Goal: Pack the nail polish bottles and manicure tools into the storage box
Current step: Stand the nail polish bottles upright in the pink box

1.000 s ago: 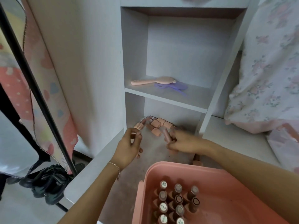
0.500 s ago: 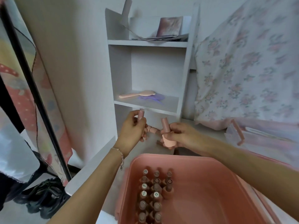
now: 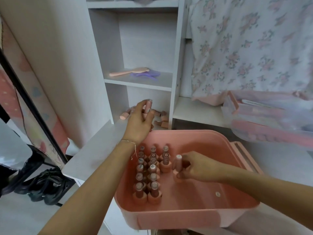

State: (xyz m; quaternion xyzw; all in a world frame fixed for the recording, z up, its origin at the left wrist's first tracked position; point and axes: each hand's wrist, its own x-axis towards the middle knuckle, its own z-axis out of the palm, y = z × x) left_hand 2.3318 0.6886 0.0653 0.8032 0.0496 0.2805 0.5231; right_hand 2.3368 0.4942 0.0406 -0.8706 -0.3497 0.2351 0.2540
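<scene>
Low in the frame, right hand [image 3: 193, 168] grips a bottle [image 3: 177, 164] inside the pink box [image 3: 194, 212], left hand [image 3: 139, 122] grips another bottle [image 3: 148, 106] above the rim (risk: toppling the standing rows [image 3: 149, 172]).

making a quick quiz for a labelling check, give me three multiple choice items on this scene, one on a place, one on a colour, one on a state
1. Where does the hairbrush lie?
A. on the middle shelf
B. inside the storage box
C. on the floor

2. What colour is the storage box?
A. blue
B. pink
C. green

3. What is the right hand doing?
A. lying flat and holding nothing
B. gripping the hairbrush
C. holding a nail polish bottle upright inside the box

Answers:
1 A, the brush rests on the shelf beside a purple thing.
2 B, walls and floor of the box are pink.
3 C, its fingers curl round a bottle next to the standing rows; the left hand holds another bottle above the shelf.
</scene>
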